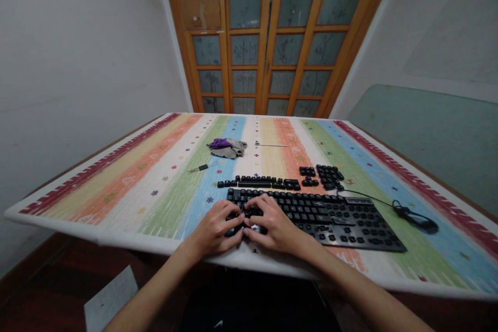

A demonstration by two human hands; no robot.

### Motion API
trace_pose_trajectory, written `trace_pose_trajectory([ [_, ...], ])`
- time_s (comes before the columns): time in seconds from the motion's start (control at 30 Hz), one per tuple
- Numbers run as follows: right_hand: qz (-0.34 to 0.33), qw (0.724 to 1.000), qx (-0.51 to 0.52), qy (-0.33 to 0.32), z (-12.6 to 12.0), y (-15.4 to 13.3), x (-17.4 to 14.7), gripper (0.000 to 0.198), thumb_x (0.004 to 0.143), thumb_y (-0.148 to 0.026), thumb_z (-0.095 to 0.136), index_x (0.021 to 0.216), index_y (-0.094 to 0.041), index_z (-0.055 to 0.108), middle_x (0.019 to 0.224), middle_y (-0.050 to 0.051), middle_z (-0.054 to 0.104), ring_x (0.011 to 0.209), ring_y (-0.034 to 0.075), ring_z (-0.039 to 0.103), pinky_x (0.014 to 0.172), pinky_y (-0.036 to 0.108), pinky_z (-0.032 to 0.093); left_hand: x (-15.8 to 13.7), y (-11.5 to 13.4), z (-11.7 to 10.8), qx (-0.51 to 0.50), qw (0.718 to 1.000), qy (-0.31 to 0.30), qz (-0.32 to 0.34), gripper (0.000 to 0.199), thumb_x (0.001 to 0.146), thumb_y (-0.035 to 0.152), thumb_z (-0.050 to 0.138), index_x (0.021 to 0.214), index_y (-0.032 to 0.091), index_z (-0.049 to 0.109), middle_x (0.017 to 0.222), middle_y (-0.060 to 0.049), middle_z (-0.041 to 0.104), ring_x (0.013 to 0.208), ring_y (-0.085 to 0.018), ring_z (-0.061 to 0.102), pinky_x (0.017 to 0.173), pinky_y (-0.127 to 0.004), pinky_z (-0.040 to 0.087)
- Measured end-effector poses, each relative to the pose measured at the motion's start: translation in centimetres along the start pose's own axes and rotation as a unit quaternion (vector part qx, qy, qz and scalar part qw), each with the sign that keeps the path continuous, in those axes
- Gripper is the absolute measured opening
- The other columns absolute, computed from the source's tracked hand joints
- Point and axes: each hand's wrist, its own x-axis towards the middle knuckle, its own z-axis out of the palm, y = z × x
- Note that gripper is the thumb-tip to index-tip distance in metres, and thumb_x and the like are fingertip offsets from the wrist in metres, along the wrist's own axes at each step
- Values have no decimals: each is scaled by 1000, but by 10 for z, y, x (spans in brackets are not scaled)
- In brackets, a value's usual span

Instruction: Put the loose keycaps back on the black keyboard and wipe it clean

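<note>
A: Beyond your table stand tall orange-brown wooden doors with frosted panes, and under your wrists lies a striped, many-coloured fabric tablecloth. Taking twelve o'clock as straight away from you, where is your keyboard?

B: Your long black plastic keyboard runs from your hands toward three o'clock, along the near table edge, probably for easy reach. Its right end seems to show bare key mounts.

A: And your hands?

B: Your left hand and right hand meet over the keyboard's left end, fingers curled, thumbs and forefingers nearly touching. You may be pinching something small, but I can't tell; the fingers cover it.

A: Beyond them, around half past twelve, you have a line of loose black plastic keycaps; at two, a block of square black keycaps.

B: Both sit in rows, perhaps to preserve their order. Your coiled black cable lies at three, clear of your fingers. A small black-bodied wire tool is at ten, a crumpled grey-and-purple cloth at half past eleven, and a thin metal rod near half past twelve, perhaps placed aside to leave you working space.
</note>
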Motion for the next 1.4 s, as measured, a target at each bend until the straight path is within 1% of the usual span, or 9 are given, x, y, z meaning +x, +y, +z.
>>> trace_pose_trajectory([
  [0.2,-3,1000,-10,-8,-1,1,0,9,89,-28,72,92,-20,74,114,10,64,105,25,54,94,45,45,1,-1,0,12,1000,1,5,14,92,20,63,104,17,69,100,-10,66,95,-23,58,84,-40,53],
  [0.43,-2,999,-25,-22,0,1,0,9,88,-29,72,91,-20,73,117,10,63,107,26,52,93,47,45,0,-1,1,33,999,-33,10,10,90,22,64,97,17,69,100,-10,66,96,-25,58,83,-40,53],
  [0.6,-12,1000,-27,-9,1,0,-1,10,88,-29,72,90,-19,73,116,11,63,107,27,52,93,47,45,0,-4,1,21,999,-26,20,12,90,23,63,99,16,69,101,-11,65,96,-25,58,85,-40,53],
  [0.73,-15,999,-16,29,-3,3,-2,11,93,-28,67,97,-20,73,113,10,64,105,25,54,92,45,45,14,-9,-11,14,999,-19,38,14,93,27,63,99,18,71,102,-10,65,96,-24,58,87,-39,52],
  [0.83,-2,996,-20,87,-7,6,-2,12,96,-24,62,95,-20,73,109,10,65,102,24,54,92,45,45,32,-23,-23,22,999,11,29,15,96,28,60,98,17,71,99,-8,65,94,-22,59,88,-39,51],
  [0.93,15,992,-33,120,-11,7,-2,14,97,-22,60,89,-20,72,105,9,66,98,24,55,90,44,46,51,-49,-30,50,998,28,-38,19,99,27,56,95,18,72,100,-8,65,96,-22,58,92,-40,49],
  [1.13,6,988,-38,151,-13,6,-2,16,97,-20,58,88,-19,72,102,9,66,96,23,54,85,42,46,75,-108,-15,49,981,-113,-151,23,96,32,56,94,18,75,103,-10,66,100,-27,56,97,-46,47],
  [1.27,12,989,-42,143,-12,7,-3,17,96,-20,58,88,-20,72,102,9,67,97,24,55,86,42,46,79,-129,3,30,974,-159,-158,21,90,35,63,89,19,77,98,-8,69,96,-26,59,93,-42,49],
  [1.4,7,988,-43,151,-13,7,-3,18,97,-21,57,86,-19,71,101,9,67,96,23,55,85,42,46,80,-136,14,14,970,-181,-162,22,89,36,65,84,18,77,94,-9,71,93,-26,62,90,-38,49],
])
